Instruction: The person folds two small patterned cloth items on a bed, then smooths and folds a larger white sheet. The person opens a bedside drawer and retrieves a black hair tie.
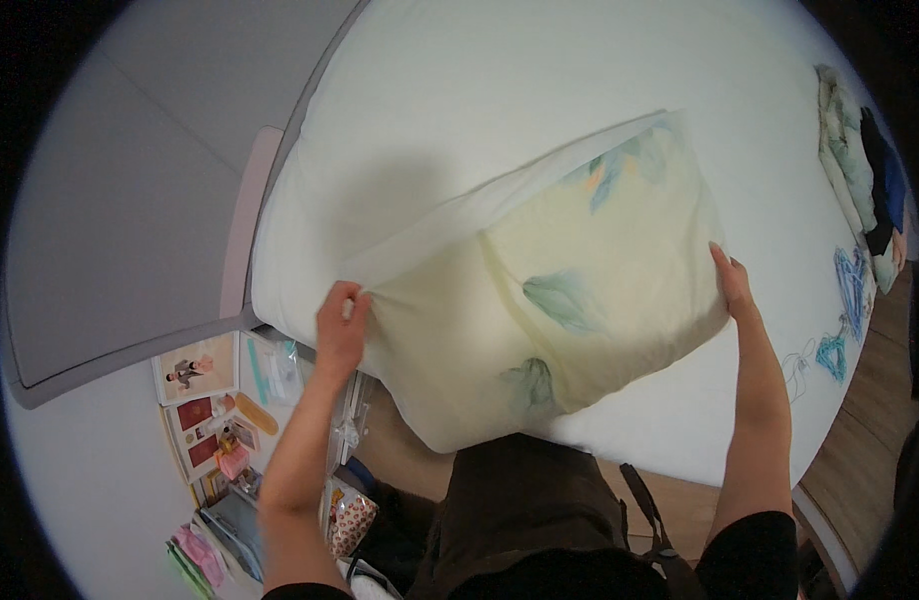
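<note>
A pale yellow pillowcase [440,340] printed with green-blue leaves lies over the near edge of the bed, its right part filled out as if by a pillow and its left part flatter. A white band runs along its far edge. My left hand [343,325] pinches the case at its left corner, fingers closed on the cloth. At the opposite side my right hand [734,285] grips the plump right edge, thumb on top and the other fingers partly hidden. What is inside the case is hidden.
White sheet covers the mattress [580,60], with a grey headboard [150,180] to the left. Folded clothes [860,160], blue cord [850,290] and a teal bundle [831,357] lie along the bed's right edge. A cluttered bedside shelf [205,430] stands at lower left.
</note>
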`<state>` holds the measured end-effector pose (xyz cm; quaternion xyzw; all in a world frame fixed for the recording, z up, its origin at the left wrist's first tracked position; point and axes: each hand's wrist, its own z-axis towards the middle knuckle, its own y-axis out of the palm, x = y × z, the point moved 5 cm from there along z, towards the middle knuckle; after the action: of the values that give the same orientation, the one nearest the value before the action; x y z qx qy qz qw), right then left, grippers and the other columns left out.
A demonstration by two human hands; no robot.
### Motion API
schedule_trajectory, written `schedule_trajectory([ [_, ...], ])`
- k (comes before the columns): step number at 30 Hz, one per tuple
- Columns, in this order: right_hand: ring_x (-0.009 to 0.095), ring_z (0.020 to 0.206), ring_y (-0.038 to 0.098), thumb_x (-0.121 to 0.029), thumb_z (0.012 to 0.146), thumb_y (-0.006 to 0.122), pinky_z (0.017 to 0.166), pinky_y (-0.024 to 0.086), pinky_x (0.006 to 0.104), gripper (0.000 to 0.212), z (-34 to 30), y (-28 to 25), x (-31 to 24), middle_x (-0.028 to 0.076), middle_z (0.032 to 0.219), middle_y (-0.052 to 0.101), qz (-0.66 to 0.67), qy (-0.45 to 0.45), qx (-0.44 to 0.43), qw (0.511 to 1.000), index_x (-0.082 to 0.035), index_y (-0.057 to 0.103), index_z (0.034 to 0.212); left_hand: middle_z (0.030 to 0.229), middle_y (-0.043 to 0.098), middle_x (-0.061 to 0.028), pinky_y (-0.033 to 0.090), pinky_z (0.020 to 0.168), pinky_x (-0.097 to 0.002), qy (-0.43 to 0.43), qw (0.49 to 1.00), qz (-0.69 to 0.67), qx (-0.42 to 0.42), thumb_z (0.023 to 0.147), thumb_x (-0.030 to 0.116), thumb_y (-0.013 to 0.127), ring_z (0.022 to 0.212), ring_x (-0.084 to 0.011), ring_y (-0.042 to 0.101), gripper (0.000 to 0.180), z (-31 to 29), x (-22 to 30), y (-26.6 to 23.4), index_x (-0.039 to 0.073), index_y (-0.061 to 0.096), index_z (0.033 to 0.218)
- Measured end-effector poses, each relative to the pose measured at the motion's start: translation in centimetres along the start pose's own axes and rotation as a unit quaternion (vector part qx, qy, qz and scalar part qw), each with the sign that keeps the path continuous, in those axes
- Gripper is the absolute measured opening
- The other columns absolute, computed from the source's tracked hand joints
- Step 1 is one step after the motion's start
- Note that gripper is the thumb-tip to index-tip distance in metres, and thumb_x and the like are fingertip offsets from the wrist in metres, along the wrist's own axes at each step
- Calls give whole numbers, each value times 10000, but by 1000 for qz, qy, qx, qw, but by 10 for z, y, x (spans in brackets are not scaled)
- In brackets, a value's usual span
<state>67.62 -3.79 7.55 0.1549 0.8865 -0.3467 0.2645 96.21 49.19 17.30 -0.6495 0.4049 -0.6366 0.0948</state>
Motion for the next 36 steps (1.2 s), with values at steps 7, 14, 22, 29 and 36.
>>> schedule_trajectory([
  [7, 243, 1074, 471, -586, 789, 470, 934, 334, 322, 738, 7, -1, 32, 196, 1141, 510, 43, -3, 8, 999, 41, 475, 1178, 676, 493, -110, 401, 628, -295, -2, 985, 121, 122, 822, 138, 550, 629, -198, 463, 179, 81, -29, -38, -7, 470, 755],
  [14, 273, 1186, 370, -572, 779, 480, 971, 303, 373, 714, 22, -17, 108, 188, 1331, 326, -163, 23, 179, 970, -18, 441, 1228, 1045, 496, -200, 380, 858, -352, -15, 982, 136, 130, 814, 259, 575, 988, -296, 482, 393, 75, -150, 3, -36, 480, 1055],
  [22, 261, 1156, 393, -474, 803, 511, 973, 288, 404, 620, -30, 13, 137, 77, 1274, 418, 437, 131, -94, 885, -99, 374, 1278, 1119, 514, -46, 347, 924, -410, -417, 769, -476, -89, 767, 262, 606, 996, -218, 500, 501, -183, -169, 58, 128, 404, 1205],
  [29, 246, 1132, 425, -362, 816, 543, 884, 386, 396, 561, -63, 31, 98, 84, 1250, 443, 503, 77, -212, 834, -68, 372, 1262, 1118, 498, -60, 376, 889, -390, -409, 761, -504, 15, 719, 94, 638, 1035, -232, 478, 501, -186, -146, 106, 72, 428, 1173],
  [36, 243, 892, 590, -163, 748, 631, 778, 486, 345, 439, -123, -36, -37, 169, 1021, 579, 324, -148, -56, 933, 93, 499, 1080, 1116, 544, -113, 409, 879, -359, -305, 755, -547, 197, 794, 221, 603, 1025, -237, 512, 468, -131, 8, -13, 16, 452, 1187],
])
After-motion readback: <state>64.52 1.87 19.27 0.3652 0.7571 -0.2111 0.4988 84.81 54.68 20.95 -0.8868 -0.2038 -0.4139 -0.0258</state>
